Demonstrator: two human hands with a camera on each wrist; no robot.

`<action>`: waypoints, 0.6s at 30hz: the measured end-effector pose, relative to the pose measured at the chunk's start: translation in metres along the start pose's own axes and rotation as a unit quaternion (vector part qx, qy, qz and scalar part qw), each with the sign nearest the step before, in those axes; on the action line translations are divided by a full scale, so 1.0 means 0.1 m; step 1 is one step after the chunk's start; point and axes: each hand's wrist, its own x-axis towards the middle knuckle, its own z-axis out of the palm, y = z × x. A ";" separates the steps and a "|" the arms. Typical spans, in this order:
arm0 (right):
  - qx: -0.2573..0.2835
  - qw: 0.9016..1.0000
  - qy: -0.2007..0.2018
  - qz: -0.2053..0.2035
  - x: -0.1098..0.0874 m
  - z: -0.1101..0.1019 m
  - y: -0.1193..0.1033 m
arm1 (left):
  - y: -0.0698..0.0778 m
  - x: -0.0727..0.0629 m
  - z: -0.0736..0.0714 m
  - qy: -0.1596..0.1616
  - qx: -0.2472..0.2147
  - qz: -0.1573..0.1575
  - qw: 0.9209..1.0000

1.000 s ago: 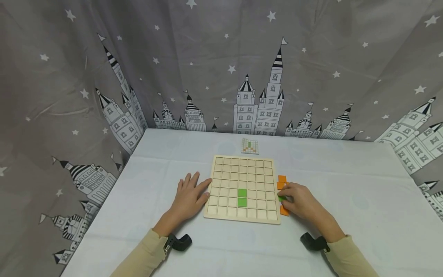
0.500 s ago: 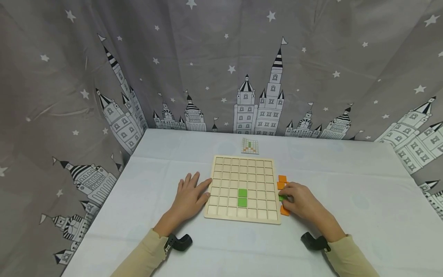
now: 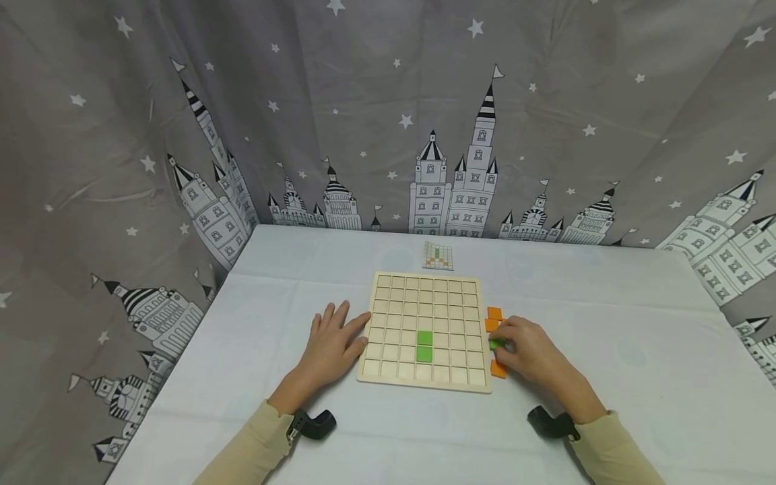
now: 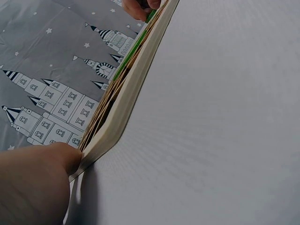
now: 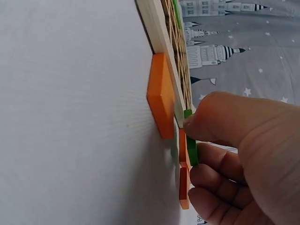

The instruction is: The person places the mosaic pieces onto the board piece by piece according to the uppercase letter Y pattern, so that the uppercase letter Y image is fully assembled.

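A wooden grid board [image 3: 397, 303] lies on the white table, with two green square tiles [image 3: 424, 353] in one column of its cells. My left hand [image 3: 329, 340] rests at the board's left edge, fingers spread, with thumb and index fingertip touching the frame. Beyond the right edge, my right hand [image 3: 530, 350] pinches another green tile [image 5: 190, 140] between thumb and fingers. In the right wrist view that tile stands on edge, above the tabletop. Several orange tiles [image 3: 494, 313] lie around the right hand, which partly hides them; one orange tile [image 5: 161, 96] sits nearer the front.
Behind the board lies a small pattern card [image 3: 438, 256] printed with green and orange squares. A grey curtain [image 3: 364, 101] with castles and stars hangs along the table's back and sides. Black wrist cameras [image 3: 315, 426] are strapped at both sleeves.
The right hand has risen slightly with the green tile between its fingers, so more of the tile shows. The left hand and the board have stayed put.
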 end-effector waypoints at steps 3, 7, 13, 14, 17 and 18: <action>0.001 1.000 0.003 -0.004 0.01 -0.02 -0.01 | 0.00 0.00 0.00 0.001 0.001 0.001 1.000; -0.001 1.000 0.001 -0.013 0.05 -0.04 -0.04 | 0.01 0.00 -0.01 0.003 0.002 0.000 1.000; -0.001 1.000 -0.005 -0.020 0.11 -0.04 -0.08 | 0.02 0.00 0.00 0.002 0.000 0.001 1.000; 0.000 1.000 -0.004 -0.022 0.12 -0.04 -0.09 | 0.02 0.00 0.00 0.003 -0.001 0.001 1.000; 0.001 0.999 0.003 -0.035 0.15 -0.02 -0.10 | 0.03 0.00 -0.01 0.003 -0.002 0.003 1.000; 0.002 0.999 0.005 -0.040 0.16 -0.01 -0.11 | 0.03 0.00 0.00 0.002 -0.002 0.003 1.000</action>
